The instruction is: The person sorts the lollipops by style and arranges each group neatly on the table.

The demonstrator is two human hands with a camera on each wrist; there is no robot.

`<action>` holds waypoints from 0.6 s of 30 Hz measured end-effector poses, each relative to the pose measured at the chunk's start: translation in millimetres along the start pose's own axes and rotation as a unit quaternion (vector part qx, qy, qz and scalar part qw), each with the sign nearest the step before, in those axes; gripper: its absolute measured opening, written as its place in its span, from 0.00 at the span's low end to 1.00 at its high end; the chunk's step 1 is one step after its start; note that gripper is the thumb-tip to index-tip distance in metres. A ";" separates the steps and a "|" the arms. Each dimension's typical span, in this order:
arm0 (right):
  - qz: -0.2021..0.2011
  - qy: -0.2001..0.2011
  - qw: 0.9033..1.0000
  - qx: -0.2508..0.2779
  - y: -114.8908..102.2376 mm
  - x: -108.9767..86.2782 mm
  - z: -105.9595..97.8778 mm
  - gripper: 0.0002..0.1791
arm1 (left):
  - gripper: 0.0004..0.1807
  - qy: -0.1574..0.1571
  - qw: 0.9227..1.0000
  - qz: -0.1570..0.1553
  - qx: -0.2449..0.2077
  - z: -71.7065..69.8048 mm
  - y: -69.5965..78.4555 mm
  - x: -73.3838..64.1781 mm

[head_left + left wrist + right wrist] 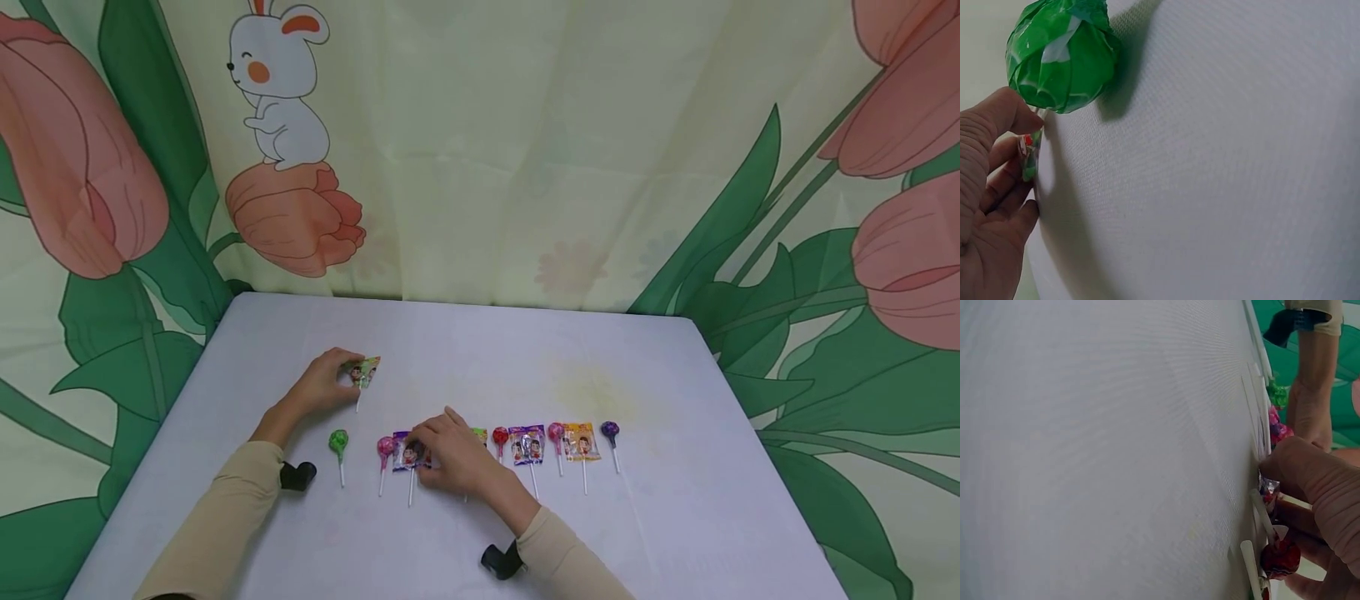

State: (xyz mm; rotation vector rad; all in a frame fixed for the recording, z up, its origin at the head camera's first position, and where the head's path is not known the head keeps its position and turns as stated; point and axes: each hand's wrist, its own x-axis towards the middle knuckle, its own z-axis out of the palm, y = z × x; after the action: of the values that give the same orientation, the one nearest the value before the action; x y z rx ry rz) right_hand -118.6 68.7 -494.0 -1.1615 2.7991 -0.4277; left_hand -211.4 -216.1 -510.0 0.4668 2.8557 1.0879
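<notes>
My left hand pinches a flat lollipop in a green-and-yellow wrapper, its white stick pointing down, at the table's left. In the left wrist view that wrapper shows partly behind the thumb. Nearer me lies a round green lollipop. At the row of lollipops, my right hand has thumb and fingers at a purple-wrapped flat lollipop, seeming to pinch it. Beside that is a round pink lollipop. The right hand mostly covers another green wrapper.
Rightward the row continues with a red lollipop, a purple packet, a pink lollipop, an orange packet and a dark purple lollipop. All lie on a white-covered table. A printed curtain hangs behind.
</notes>
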 end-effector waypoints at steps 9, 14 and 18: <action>-0.006 0.029 0.999 0.015 3.0 4.2 2.5 0.23 | 0.32 0.004 1.000 -0.004 -0.002 -0.7 0.5 0.0; -0.001 0.031 0.999 0.036 4.3 5.2 3.6 0.23 | 0.32 0.001 1.000 -0.012 -0.002 0.6 1.7 -0.7; 0.005 0.032 0.998 0.055 4.7 5.4 4.2 0.22 | 0.32 -0.001 1.000 -0.016 -0.001 1.4 1.3 -0.3</action>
State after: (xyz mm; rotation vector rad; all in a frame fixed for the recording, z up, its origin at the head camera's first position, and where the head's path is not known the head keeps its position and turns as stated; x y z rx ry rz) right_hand -124.9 67.1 -499.2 -1.1311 2.7933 -0.6205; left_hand -210.6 -214.4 -510.2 0.4218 2.8488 1.0848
